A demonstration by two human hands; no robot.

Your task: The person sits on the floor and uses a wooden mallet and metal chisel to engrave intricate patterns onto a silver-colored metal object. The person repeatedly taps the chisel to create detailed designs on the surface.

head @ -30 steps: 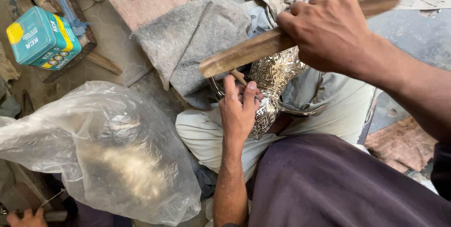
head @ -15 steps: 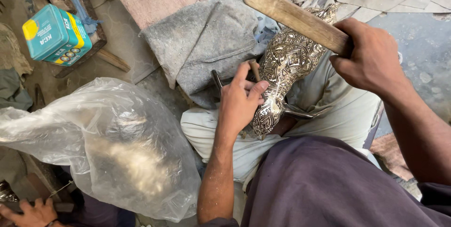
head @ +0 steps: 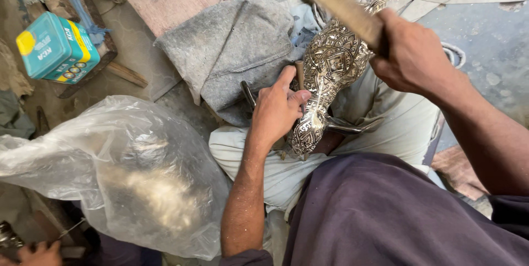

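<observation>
Right hand (head: 412, 57), clamped on wooden stick (head: 336, 3), has swung it higher above the embossed vase (head: 325, 81), left hand (head: 277, 109) pinching a punch (head: 299, 73) there.

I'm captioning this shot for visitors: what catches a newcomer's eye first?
The shiny embossed metal piece at centre, lying on the person's lap and steadied by the left hand. Above it, the right hand grips a wooden stick. At lower left bulges a big clear plastic bag.
</observation>
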